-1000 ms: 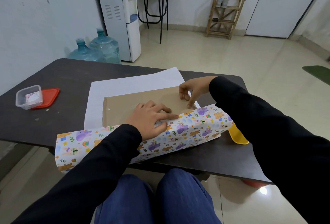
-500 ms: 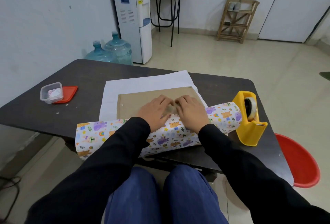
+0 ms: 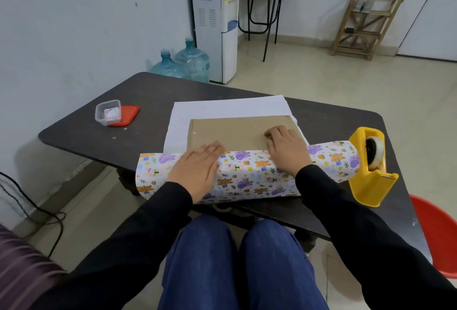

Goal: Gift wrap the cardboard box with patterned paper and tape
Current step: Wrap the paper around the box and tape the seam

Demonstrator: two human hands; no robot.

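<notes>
A dark worktop (image 3: 321, 121) with rounded corners is seen from above, with the person's knees just below its near edge. Most of its middle is covered by a sheet of patterned paper (image 3: 247, 176). The sheet's white underside is laid flat towards the far side, and its printed near part is folded up and over the near edge of the box. Both ends of that folded strip are left sticking out past the box, and the left end is carried past the worktop's near edge.

The cardboard box (image 3: 235, 131) is laid flat on the white side of the paper, and its brown top is left bare beyond the fold. A yellow tape dispenser (image 3: 371, 171) is stood at the right, touching or just beside the right end of the folded strip.

The left hand (image 3: 195, 171) is pressed flat on the fold with straight fingers, so its grip is spread and nothing is held. The right hand (image 3: 286, 151) is rested across the fold's edge with its fingers bent onto the cardboard. Whether anything is pinched in that grip cannot be told.

A clear plastic container (image 3: 108, 111) is set at the far left, with a red lid (image 3: 128, 116) lying against it.
</notes>
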